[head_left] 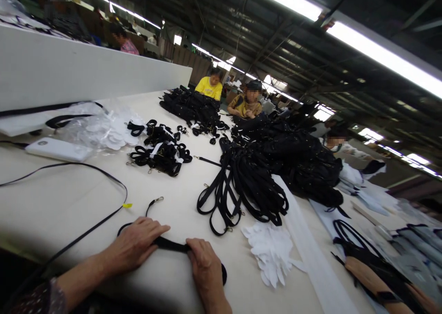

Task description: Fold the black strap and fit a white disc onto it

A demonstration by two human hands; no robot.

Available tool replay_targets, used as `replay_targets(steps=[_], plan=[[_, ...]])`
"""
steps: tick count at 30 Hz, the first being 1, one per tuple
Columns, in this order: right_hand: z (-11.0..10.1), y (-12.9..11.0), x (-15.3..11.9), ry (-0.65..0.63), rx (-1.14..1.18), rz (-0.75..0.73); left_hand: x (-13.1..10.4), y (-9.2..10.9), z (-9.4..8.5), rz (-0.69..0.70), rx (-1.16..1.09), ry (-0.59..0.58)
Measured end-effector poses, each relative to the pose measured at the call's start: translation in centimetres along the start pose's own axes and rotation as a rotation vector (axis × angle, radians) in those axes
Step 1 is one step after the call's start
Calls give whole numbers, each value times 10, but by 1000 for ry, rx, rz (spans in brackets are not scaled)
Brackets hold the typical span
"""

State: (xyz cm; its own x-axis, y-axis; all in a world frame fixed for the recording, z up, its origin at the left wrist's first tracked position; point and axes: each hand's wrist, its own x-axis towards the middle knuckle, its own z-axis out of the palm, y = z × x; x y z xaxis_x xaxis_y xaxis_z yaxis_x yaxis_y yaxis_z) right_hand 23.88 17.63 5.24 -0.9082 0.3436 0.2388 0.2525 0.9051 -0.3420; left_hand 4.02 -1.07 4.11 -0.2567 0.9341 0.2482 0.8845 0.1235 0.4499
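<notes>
Black strap point(172, 245) is finger-clamped by left hand point(138, 241) and right hand point(206, 267). Beyond strap, white pieces point(112, 139) are seen in plastic bag point(81, 130).

no readable text, no legible labels

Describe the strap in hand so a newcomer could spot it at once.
Start at the pale table and come to its near side, at the bottom of the view. There the black strap spans the gap between the left hand and the right hand. Unlike the bunched straps beyond, it is held singly.
</notes>
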Motion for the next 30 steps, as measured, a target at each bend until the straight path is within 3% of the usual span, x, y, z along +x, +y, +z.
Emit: replay_targets(steps=[6, 16, 23, 30], plan=[[-8, 14, -3, -6, -10, 69, -23, -41, -18, -112, 100, 34], [-3, 18, -2, 20, 39, 38, -52, -74, -47, -163, -60, 17], [-3, 19, -3, 38, 41, 26, -48, -57, -46, -37, 44, -90], [-5, 17, -3, 35, 29, 23, -5, -44, -55, -37, 73, -217]])
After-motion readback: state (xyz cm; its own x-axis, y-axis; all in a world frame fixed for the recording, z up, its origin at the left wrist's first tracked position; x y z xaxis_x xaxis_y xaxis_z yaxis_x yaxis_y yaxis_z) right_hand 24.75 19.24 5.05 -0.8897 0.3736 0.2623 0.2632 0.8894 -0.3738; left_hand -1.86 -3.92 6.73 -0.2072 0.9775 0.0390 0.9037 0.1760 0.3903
